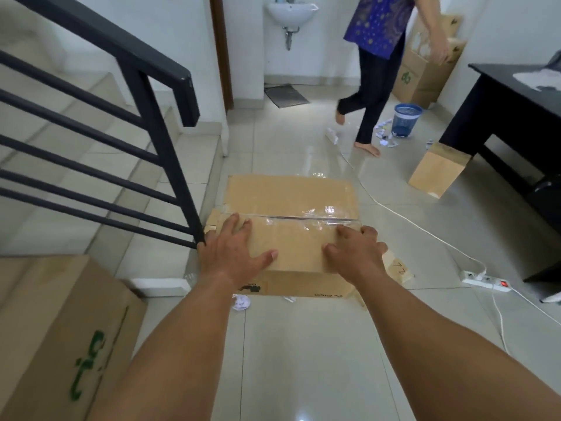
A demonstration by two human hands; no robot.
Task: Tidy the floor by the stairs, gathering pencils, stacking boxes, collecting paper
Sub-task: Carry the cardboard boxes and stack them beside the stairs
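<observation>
We have both hands on the taped cardboard box [291,226] that lies on the tiled floor [303,360] at the foot of the stairs [76,165], its near left corner just beside the bottom post of the black railing [170,153]. Our left hand [233,253] rests flat on the box top with fingers spread and nothing clasped, the thumb pointing toward the middle; our right hand [355,253] presses on the near right part of the top with its fingers curled against the cardboard by the clear tape seam [303,218], gripping nothing that we can make out. A crumpled paper ball [241,302] lies on the tiles just in front of the box's near side. A second, larger box with green print [60,335] stands at our lower left. Farther off, a small brown box [437,170] leans by the leg of a dark desk [510,98], and a blue wastebasket [406,120] sits beyond it with paper scraps [385,138] scattered around its base. A white power strip [482,280] and its cord lie on the floor to the right. Another person [376,65] walks near tall cartons [428,68] against the far wall, by a white sink [291,12].
</observation>
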